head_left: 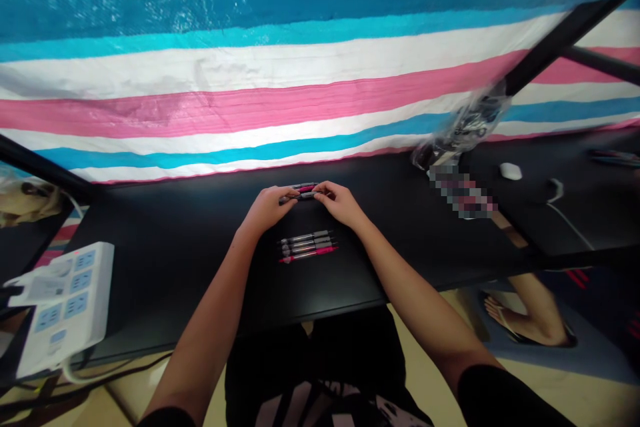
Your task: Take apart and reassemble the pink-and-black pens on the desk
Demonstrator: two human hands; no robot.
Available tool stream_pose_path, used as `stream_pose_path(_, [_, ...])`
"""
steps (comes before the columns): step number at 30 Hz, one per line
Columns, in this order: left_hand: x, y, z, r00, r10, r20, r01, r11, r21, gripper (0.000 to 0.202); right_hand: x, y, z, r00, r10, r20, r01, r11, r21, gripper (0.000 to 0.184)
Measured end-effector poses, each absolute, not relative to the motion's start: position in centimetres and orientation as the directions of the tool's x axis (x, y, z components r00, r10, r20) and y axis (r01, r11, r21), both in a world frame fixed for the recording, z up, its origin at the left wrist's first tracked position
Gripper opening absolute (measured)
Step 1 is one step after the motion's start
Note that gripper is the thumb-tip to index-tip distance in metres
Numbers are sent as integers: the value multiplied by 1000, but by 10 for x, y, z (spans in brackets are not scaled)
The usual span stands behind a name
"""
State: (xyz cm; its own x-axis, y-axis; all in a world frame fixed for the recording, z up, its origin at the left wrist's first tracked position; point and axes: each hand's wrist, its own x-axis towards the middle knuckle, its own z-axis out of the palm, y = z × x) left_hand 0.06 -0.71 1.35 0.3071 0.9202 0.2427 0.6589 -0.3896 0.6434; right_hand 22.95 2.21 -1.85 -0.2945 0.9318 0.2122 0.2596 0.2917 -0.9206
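Over the middle of the black table, my left hand and my right hand face each other with fingers closed on opposite ends of a dark pen. Just behind it, a pen with a pink part lies between my fingertips; whether more pens are there is hard to tell. Closer to me, several pens lie side by side in a row, black-and-clear pens at the back and a pink pen at the front. Both hands partly hide the ends of the pens they hold.
A white power strip with plugs sits at the table's left edge. On the right are a clear plastic bag, a small white case and a cable. A striped sheet hangs behind the table. Another person's leg and foot show lower right.
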Motion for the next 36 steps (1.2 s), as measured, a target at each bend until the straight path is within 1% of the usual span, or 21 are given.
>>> stream_pose_path(3, [1,-7,14,321,916,239,665,-398,632,19,231,22,-17,-315,935,161,347,272,-898,37])
stream_pose_path(4, [1,-7,13,318,917,241,664,-397,634,19,231,22,-17,-317,936,150,343,261,-902,39])
stream_pose_path(7, [0,-6,12,300,920,253,644,-391,658,20,230,22,-19,-302,938,167,246,246,-937,26])
stream_pose_path(9, [-1,-6,12,298,920,253,629,-389,673,20,231,23,-19,-295,938,182,223,252,-942,27])
stream_pose_path(11, [-1,-7,12,308,918,249,624,-393,675,20,232,24,-17,-309,935,173,281,263,-923,25])
stream_pose_path(13, [0,-7,14,325,913,245,628,-402,666,19,234,24,-15,-333,935,124,366,249,-896,35])
stream_pose_path(15, [0,-8,14,328,913,243,636,-403,658,19,234,24,-13,-346,935,77,409,224,-884,46])
stream_pose_path(16, [0,-8,15,322,915,243,638,-399,658,20,235,24,-13,-348,935,73,400,218,-890,45])
stream_pose_path(19, [0,-7,14,306,921,242,640,-387,664,21,235,24,-12,-350,928,125,315,242,-918,33])
stream_pose_path(20, [0,-7,13,307,921,241,641,-387,663,21,235,24,-12,-351,926,137,305,251,-919,33])
stream_pose_path(22, [1,-7,12,319,917,239,641,-395,659,21,236,24,-11,-353,927,126,343,254,-904,33])
stream_pose_path(25, [3,-9,12,323,908,267,626,-416,659,20,237,25,-10,-357,931,78,403,228,-886,51])
stream_pose_path(27, [4,-10,14,298,906,300,584,-422,693,17,237,25,-11,-367,930,36,359,177,-917,59])
stream_pose_path(29, [6,-10,15,195,926,324,483,-378,790,11,234,24,-12,-356,934,7,256,104,-961,63])
stream_pose_path(30, [8,-9,15,101,940,325,384,-338,859,12,231,23,-13,-339,941,-2,195,69,-978,63])
stream_pose_path(31, [9,-8,16,-11,952,306,241,-294,925,17,229,22,-13,-319,948,-5,135,40,-990,64])
stream_pose_path(32, [11,-7,16,-120,959,256,58,-251,966,23,226,21,-14,-302,953,-6,80,19,-997,64])
stream_pose_path(33, [14,-5,16,-199,964,176,-143,-207,968,28,223,20,-14,-291,957,-7,34,3,-999,64])
stream_pose_path(34, [17,-4,17,-232,969,81,-333,-157,930,32,220,18,-15,-286,958,-7,-1,-8,-1000,63])
stream_pose_path(35, [19,-4,17,-216,976,-14,-488,-96,867,35,218,17,-15,-286,958,-7,-23,-14,-1000,63])
stream_pose_path(36, [22,-4,17,-156,983,-93,-597,-19,802,40,215,15,-16,-290,957,-5,-29,-14,-999,63])
